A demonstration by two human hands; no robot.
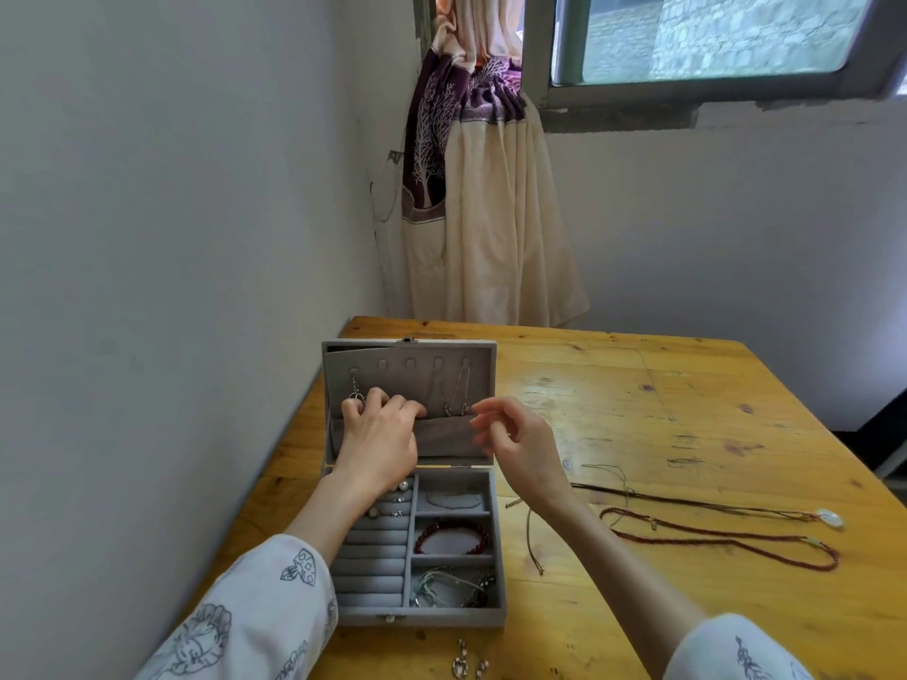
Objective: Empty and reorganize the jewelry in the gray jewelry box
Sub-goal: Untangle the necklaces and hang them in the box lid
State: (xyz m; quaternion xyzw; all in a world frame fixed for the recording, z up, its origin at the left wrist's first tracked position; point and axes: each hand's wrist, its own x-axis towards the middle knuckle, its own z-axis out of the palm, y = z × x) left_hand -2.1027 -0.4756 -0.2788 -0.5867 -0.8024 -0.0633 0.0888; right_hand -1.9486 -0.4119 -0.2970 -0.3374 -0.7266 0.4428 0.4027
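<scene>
**Hands at the raised lid of the grey jewelry box**

A grey velvet-lined rectangular jewelry box point(410, 483) stands open near the left edge of a yellowish wooden table point(662, 409), its lid upright and facing the person. The left hand point(380, 436) rests against the inside of the lid, fingers curled at a small silver dangling earring point(357, 392) that hangs from the leftmost slot; whether the fingertips actually pinch it cannot be told. The right hand point(515, 436) hovers just beside the lid's right part, fingers loosely bent and spread, holding nothing, close to a thin silver chain point(456, 390) hanging from the right-hand hooks down to the lid's grey pocket.

In the tray below, the ring rolls on the left carry a few small stud earrings point(392, 500). The right-hand compartments hold, from far to near, a pale thin chain point(454, 499), a dark red beaded bracelet point(452, 536) and a tangle of greenish cord bracelets point(449, 586).

On the table to the right of the box lie a long dark red braided cord necklace point(721, 534) and a thin brown cord with a white pendant point(830, 517). Small silver earrings point(466, 662) lie just in front of the box. Both sleeves are white with printed drawings.
</scene>
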